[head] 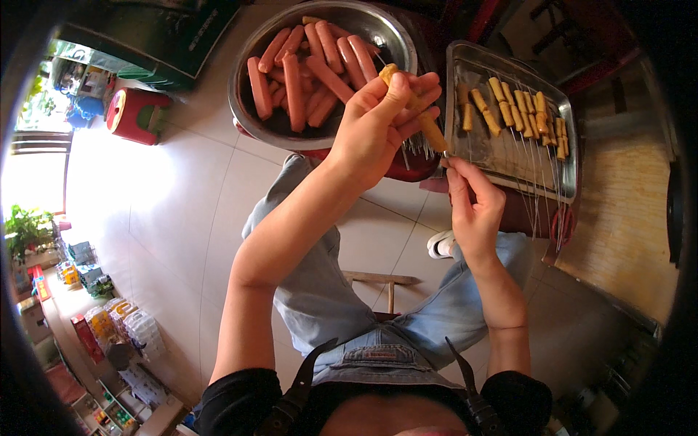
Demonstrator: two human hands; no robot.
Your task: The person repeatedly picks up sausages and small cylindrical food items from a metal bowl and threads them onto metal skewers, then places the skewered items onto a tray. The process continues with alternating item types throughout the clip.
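Observation:
My left hand (376,120) holds a yellow-brown food roll (432,134) between thumb and fingers, over the right rim of a steel bowl. A thin metal skewer runs through the roll, its tip (381,58) poking out beyond the far end. Whether the roll is one piece or two is hidden by my fingers. Just below its near end, my right hand (473,199) pinches the skewer. Pink sausages (294,92) are heaped in the steel bowl (238,109). To the right, a metal tray (451,109) bears several skewered yellow-brown rolls (507,104), their skewers reaching over its near edge.
Loose metal skewers (415,148) lie beside the bowl, under my left hand. A red stool (133,115) stands on the tiled floor at left. Packaged goods (122,324) line the lower left. A wooden surface (621,218) lies right of the tray. My knees flank a wooden bar (381,278).

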